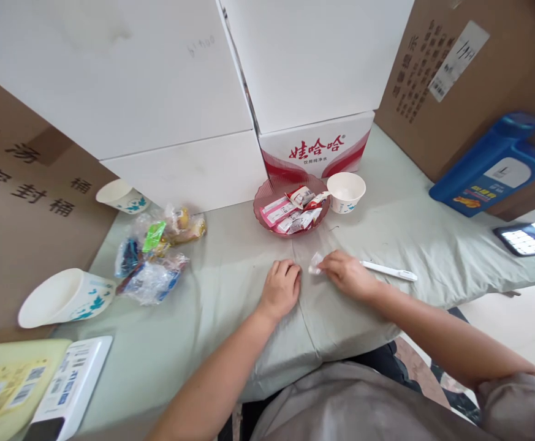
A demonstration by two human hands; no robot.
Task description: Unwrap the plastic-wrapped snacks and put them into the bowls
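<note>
My right hand [349, 275] rests low over the cloth, its fingertips pinching a small clear piece of plastic [314, 264], perhaps a wrapper. Partly behind that hand lies a slim white stick-like tool [391, 271]; its near end sticks out to the right. My left hand [280, 288] lies on the cloth to the left, fingers curled in and nothing visible in them. Beyond both hands stands a pink scalloped dish [260, 214] with several small red, pink and white packets [297, 211]. A white paper cup [346, 191] is beside the dish on its right.
Plastic-wrapped packets [157, 254] are heaped at the left, near two tilted paper cups [72, 297] [122, 196]. White cartons [317, 147] wall off the back. A blue bottle [488, 165] and a phone [531, 237] are at the right, a yellow container [14, 380] at the front left.
</note>
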